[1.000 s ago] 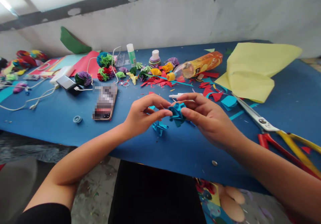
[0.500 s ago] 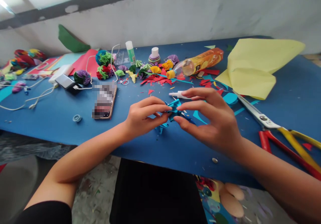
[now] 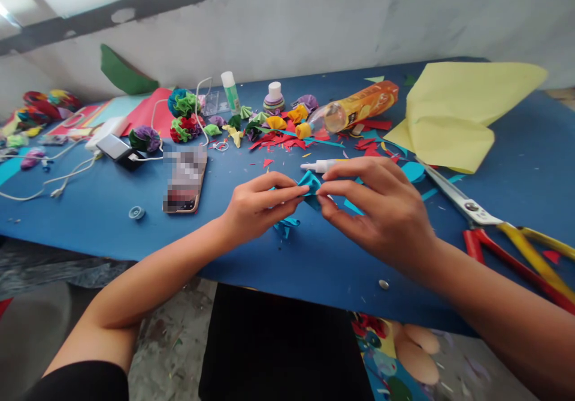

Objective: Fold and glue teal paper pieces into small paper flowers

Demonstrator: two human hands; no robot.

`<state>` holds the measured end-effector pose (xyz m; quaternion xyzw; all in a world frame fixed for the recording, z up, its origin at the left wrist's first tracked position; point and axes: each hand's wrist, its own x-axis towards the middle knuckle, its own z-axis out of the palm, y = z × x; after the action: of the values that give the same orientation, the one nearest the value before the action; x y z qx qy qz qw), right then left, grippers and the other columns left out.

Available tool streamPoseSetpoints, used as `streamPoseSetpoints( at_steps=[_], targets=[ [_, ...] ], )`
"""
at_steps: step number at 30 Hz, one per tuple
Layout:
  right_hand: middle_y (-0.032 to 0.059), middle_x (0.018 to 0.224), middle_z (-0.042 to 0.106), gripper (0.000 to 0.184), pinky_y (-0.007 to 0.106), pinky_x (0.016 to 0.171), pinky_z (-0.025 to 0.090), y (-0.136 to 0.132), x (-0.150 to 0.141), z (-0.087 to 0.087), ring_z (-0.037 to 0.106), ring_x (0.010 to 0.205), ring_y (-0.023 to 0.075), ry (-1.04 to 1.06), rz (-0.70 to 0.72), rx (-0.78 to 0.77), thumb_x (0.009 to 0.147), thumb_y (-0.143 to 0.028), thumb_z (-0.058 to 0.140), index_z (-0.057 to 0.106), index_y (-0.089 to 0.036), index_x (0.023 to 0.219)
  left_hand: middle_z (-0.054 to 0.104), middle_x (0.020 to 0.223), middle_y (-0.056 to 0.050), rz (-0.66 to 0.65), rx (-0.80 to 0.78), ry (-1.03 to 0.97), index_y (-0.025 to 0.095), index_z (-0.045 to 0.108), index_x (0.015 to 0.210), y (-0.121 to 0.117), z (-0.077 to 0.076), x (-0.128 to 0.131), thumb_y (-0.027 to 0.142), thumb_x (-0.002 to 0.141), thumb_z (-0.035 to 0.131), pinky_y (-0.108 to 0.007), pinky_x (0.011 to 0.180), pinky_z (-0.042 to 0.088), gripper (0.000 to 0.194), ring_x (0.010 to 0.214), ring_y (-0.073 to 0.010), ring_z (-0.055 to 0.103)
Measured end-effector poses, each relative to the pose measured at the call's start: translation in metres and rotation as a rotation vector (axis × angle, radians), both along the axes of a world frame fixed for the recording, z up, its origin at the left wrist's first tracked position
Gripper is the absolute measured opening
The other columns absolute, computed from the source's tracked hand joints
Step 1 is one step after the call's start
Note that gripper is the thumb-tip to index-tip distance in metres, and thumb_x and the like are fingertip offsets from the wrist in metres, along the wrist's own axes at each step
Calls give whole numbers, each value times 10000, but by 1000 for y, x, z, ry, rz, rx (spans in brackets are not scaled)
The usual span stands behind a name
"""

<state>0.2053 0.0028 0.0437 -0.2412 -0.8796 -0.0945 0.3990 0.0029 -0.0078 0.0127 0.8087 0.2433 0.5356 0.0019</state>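
Between my two hands is a small folded piece of blue paper, held above the blue table. My left hand pinches it from the left with thumb and fingers. From the right, the thumb and index finger of my right hand close on its edge. Another crumpled blue paper piece lies on the table just below my left fingers. Behind my right hand lies a white glue tube, its far end hidden by the fingers.
Large scissors with red and yellow handles lie at right, beside a yellow paper sheet. A phone lies left of my hands. Behind are red paper scraps, an orange-labelled bottle, a glue stick and paper flowers.
The blue paper has turned between my fingers and now shows a broader folded face. My right thumb and index finger have come closer together on its edge.
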Motion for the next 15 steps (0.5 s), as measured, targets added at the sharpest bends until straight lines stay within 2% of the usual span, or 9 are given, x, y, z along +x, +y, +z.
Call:
streamPoseSetpoints(
  at_steps=[8, 15],
  targets=[
    [1, 937, 694, 119, 353, 816, 496, -2, 0, -2, 655, 870, 196, -56, 37, 96, 867, -185, 601, 569, -288, 916, 704, 757, -26, -12, -13, 27, 147, 687, 824, -6, 6, -2, 150, 816, 696, -148, 637, 553, 12, 662, -74, 663],
    [-8, 895, 727, 161, 333, 856, 502, -7, 0, 4, 665, 833, 173, -57, 113, 225, 834, -177, 656, 582, -273, 939, 696, 722, -29, -25, 59, 34, 136, 665, 786, -8, 10, -2, 233, 822, 702, -161, 622, 547, 110, 639, -80, 657]
  ],
)
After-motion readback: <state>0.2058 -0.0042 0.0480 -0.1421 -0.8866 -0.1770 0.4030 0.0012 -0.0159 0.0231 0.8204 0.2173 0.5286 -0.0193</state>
